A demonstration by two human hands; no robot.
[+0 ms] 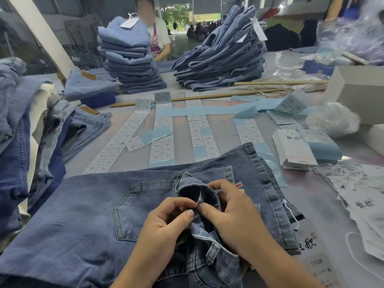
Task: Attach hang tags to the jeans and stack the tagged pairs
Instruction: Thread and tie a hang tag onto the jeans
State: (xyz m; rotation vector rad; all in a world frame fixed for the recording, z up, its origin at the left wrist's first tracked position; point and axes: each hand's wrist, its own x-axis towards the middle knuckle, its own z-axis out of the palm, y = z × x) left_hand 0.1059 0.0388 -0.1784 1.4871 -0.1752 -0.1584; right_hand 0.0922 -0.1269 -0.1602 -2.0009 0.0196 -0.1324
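Note:
A folded pair of blue jeans [87, 208] lies across the table in front of me, back pocket up. My left hand [164, 227] and my right hand [232, 210] meet at the raised waistband fold [195, 190]. Both pinch the denim there, thumb and fingers curled around a small piece at the seam. A white string [291, 213] trails off the jeans' right edge. A hang tag [318, 267] lies partly under my right forearm. A stack of white hang tags [293, 148] sits to the right.
Strips of size stickers [162, 140] on blue backing lie in rows beyond the jeans. Two tall stacks of folded jeans [131, 59] [220, 59] stand at the back, a person behind them. Loose jeans [27, 129] pile at the left. White boxes [357, 90] and loose tags [365, 202] sit at the right.

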